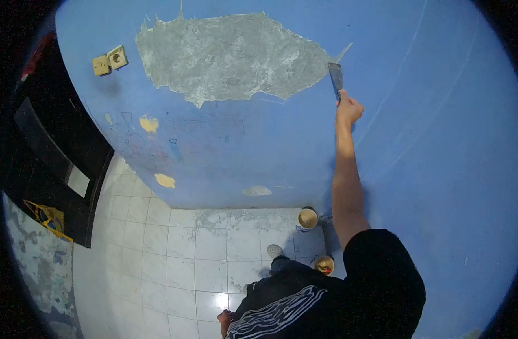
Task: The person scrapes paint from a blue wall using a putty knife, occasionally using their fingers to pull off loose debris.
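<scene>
Scraper [336, 75] clamped in the right hand [350, 108], up at the right end of the gray patch [231, 59]. That big area looks stripped already, I'd say; blue paint [304, 135] is left all around it. Left hand [224, 317] hangs low, near left, can't tell its grip.

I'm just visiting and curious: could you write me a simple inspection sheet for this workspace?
Surface: blue wall with a large, ragged-edged bare grey patch; smaller pale patches and scribbles lower down.
Job's things: scraper, at the grey patch's right end.
Clutter: grey residue on the floor tiles; two open tubs near the wall.
Hands: right hand grips the scraper; left hand is low in view, its contents unclear.
Cables: nothing seen.
Surroundings: beige wall fittings left of the grey patch; yellow bag at far left.
</scene>
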Demonstrator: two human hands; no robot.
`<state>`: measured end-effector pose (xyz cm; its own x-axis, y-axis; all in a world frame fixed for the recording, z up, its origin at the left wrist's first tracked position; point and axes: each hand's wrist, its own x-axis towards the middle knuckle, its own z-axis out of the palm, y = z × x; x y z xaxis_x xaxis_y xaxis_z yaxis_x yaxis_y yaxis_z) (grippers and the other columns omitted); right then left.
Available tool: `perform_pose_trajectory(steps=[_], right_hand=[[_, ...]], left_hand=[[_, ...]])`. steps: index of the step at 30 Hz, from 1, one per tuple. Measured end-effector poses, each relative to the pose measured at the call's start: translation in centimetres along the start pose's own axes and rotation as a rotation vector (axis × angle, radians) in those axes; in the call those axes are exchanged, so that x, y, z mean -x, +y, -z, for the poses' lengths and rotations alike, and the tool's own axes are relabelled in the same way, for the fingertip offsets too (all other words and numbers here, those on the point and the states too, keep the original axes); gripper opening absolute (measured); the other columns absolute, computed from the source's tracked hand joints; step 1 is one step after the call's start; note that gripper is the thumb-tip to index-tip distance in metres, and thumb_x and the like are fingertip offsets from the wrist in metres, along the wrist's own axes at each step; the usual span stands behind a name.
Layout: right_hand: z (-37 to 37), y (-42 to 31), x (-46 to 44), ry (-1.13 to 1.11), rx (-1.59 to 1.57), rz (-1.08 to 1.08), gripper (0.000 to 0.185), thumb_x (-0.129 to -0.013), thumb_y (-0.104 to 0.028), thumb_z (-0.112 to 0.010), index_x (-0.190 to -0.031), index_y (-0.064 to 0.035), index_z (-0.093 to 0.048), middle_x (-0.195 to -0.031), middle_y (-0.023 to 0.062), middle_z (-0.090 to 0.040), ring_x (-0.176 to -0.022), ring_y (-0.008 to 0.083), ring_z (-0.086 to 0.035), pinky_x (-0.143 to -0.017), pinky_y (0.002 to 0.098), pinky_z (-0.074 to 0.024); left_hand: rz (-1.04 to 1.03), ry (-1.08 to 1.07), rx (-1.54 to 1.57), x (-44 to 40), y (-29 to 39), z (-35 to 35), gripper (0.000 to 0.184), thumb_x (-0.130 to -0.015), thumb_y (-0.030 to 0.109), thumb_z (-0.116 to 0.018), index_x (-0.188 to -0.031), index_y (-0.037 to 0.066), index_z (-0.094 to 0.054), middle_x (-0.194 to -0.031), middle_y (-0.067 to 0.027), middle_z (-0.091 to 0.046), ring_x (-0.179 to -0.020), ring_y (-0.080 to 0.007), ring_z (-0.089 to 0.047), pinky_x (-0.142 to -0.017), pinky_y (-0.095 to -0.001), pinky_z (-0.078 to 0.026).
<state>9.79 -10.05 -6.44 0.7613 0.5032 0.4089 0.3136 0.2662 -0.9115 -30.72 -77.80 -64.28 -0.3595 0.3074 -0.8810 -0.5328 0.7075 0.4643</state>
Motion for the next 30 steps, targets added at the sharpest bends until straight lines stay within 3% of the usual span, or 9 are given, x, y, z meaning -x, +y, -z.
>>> perform_pose_trajectory(steps=[2, 5, 15, 18, 19, 22, 24, 25, 30], right_hand=[[0.1, 0.2, 0.1, -0.005, -0.125, 0.014, 0.040, -0.082, -0.026, -0.077, -0.061, 0.0068, -0.067, -0.052, 0.0092, -0.060, -0.040, 0.0134, -0.045, -0.041, 0.0344, -0.0350], [2.1, -0.8, 1.5, -0.005, -0.093, -0.009, 0.041, -0.082, -0.032, -0.075, -0.067, 0.0055, -0.070, -0.056, 0.0109, -0.066, -0.050, 0.0174, -0.060, -0.052, 0.0365, -0.0458], [1.8, 0.6, 2.1, 0.001, -0.019, -0.010, 0.042, -0.083, -0.032, -0.075, -0.064, 0.0043, -0.070, -0.057, 0.0121, -0.066, -0.050, 0.0189, -0.060, -0.054, 0.0378, -0.0465], [1.2, 2.0, 2.9, 0.027, -0.057, 0.085, 0.043, -0.083, -0.031, -0.075, -0.062, 0.0052, -0.067, -0.053, 0.0085, -0.061, -0.046, 0.0126, -0.050, -0.047, 0.0327, -0.0375], [-0.4, 1.6, 1.6, 0.015, -0.095, 0.056, 0.043, -0.083, -0.033, -0.075, -0.062, 0.0044, -0.068, -0.055, 0.0107, -0.063, -0.047, 0.0159, -0.054, -0.051, 0.0345, -0.0419], [-2.8, 0.9, -0.1, 0.000, -0.113, 0.018, 0.044, -0.082, -0.035, -0.076, -0.062, 0.0035, -0.069, -0.056, 0.0126, -0.065, -0.048, 0.0187, -0.059, -0.055, 0.0361, -0.0462], [-1.6, 1.8, 0.4, 0.003, -0.076, -0.014, 0.044, -0.082, -0.034, -0.076, -0.062, 0.0035, -0.069, -0.055, 0.0123, -0.065, -0.048, 0.0182, -0.058, -0.055, 0.0359, -0.0461], [-0.8, 1.4, 0.9, 0.015, -0.106, 0.021, 0.045, -0.083, -0.033, -0.076, -0.059, 0.0034, -0.065, -0.052, 0.0078, -0.058, -0.045, 0.0153, -0.050, -0.050, 0.0344, -0.0392], [-2.4, 2.2, -1.1, 0.080, -0.042, 0.127, 0.048, -0.086, -0.032, -0.074, -0.055, 0.0017, -0.059, -0.046, 0.0003, -0.047, -0.041, 0.0115, -0.038, -0.043, 0.0312, -0.0285]], left_hand=[[-0.066, -0.012, -0.148, 0.2, -0.3, -0.5, 0.028, -0.088, 0.019, -0.054, -0.093, -0.007, -0.064, -0.083, -0.0187, -0.070, -0.073, -0.0290, -0.070, -0.059, -0.0386, -0.054], [-0.167, -0.018, -0.367, 1.1, 0.2, -1.1, 0.029, -0.087, 0.023, -0.056, -0.094, -0.003, -0.065, -0.084, -0.0171, -0.071, -0.075, -0.0288, -0.071, -0.062, -0.0394, -0.054], [-0.573, -0.048, -1.073, 0.5, -0.5, -2.8, 0.031, -0.085, 0.038, -0.062, -0.098, 0.010, -0.069, -0.089, -0.0119, -0.073, -0.083, -0.0282, -0.071, -0.070, -0.0420, -0.054], [-0.689, -0.041, -1.313, -0.2, 1.3, -1.3, 0.032, -0.085, 0.042, -0.063, -0.100, 0.014, -0.070, -0.090, -0.0103, -0.073, -0.085, -0.0280, -0.071, -0.073, -0.0428, -0.054], [-0.613, 0.010, -1.336, -0.5, 1.3, -1.7, 0.035, -0.080, 0.051, -0.065, -0.099, 0.022, -0.073, -0.096, -0.0022, -0.074, -0.090, -0.0239, -0.071, -0.074, -0.0403, -0.054], [-0.602, -0.044, -1.502, -1.2, 2.6, -2.3, 0.034, -0.080, 0.050, -0.065, -0.100, 0.023, -0.073, -0.096, -0.0023, -0.074, -0.087, -0.0243, -0.071, -0.074, -0.0396, -0.054], [-0.823, -0.240, -1.589, -2.2, 4.1, -1.6, 0.031, -0.084, 0.039, -0.065, -0.099, 0.013, -0.072, -0.092, -0.0092, -0.073, -0.081, -0.0262, -0.072, -0.071, -0.0388, -0.055], [-0.825, -0.237, -1.591, -2.0, 5.2, -2.4, 0.031, -0.084, 0.039, -0.065, -0.099, 0.013, -0.072, -0.092, -0.0092, -0.073, -0.081, -0.0262, -0.072, -0.071, -0.0388, -0.055], [-0.055, 0.062, -0.019, -3.3, 13.3, -4.0, 0.030, -0.085, 0.026, -0.061, -0.091, -0.003, -0.059, -0.073, -0.0171, -0.065, -0.062, -0.0306, -0.067, -0.056, -0.0430, -0.057]])
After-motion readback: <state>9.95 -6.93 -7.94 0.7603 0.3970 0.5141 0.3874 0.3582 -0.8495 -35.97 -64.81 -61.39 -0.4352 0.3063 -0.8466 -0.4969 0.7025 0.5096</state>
